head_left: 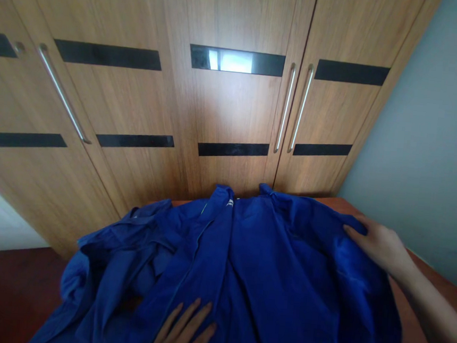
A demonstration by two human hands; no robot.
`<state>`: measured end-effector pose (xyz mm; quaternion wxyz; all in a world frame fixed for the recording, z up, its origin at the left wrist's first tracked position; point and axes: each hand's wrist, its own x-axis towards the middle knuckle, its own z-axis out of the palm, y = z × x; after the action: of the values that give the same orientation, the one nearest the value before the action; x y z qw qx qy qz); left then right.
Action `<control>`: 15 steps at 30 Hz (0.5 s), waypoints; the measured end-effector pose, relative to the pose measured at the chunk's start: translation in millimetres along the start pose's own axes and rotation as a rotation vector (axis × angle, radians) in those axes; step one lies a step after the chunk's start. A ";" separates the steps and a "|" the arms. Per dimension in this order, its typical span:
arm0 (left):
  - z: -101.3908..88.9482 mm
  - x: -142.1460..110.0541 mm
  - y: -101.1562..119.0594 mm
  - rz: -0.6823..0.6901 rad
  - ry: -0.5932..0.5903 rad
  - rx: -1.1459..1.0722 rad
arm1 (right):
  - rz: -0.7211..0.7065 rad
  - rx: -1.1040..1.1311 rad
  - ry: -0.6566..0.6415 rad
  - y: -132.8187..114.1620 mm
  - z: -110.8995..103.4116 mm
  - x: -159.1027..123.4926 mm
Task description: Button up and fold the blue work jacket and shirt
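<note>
No readable text, label, brand, number or sign shows anywhere in view.

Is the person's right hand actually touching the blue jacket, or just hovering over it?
Touching. In the head view, the right hand has its thumb and fingers closed around an edge of the blue jacket near the shoulder.

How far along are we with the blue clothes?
Done: the brighter blue jacket looks spread out, collar toward the wardrobe. In hand: the left hand lies on its front, the right hand is at its sleeve. Left, as I judge it: the jacket is unfolded and creased, and the duller blue cloth beside it is crumpled.
</note>
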<state>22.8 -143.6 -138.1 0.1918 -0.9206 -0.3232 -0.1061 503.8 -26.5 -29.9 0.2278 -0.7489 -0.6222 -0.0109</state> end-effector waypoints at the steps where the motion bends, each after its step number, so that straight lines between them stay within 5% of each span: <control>1: 1.2 4.2 1.5 -0.023 -0.014 -0.033 | -0.057 -0.038 0.055 -20.8 -10.1 -3.0; 4: 2.0 19.3 7.2 -0.099 -0.068 -0.069 | -0.295 -0.103 0.108 -97.9 -14.4 -36.3; 8: -2.0 35.7 13.1 -0.149 -0.098 -0.086 | -0.735 -0.064 -0.316 -178.4 22.3 -110.8; 11: -4.3 29.3 11.5 -0.173 -0.055 -0.091 | -0.923 0.158 -0.594 -187.2 38.3 -144.2; 15: -8.3 -14.0 -2.2 -0.383 0.002 -0.040 | -0.678 0.387 -0.516 -153.9 36.8 -139.7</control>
<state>10.1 -153.2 -134.4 0.1502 -0.8459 -0.4900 -0.1477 318.3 -124.2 -54.3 0.1847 -0.4254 -0.8587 0.2180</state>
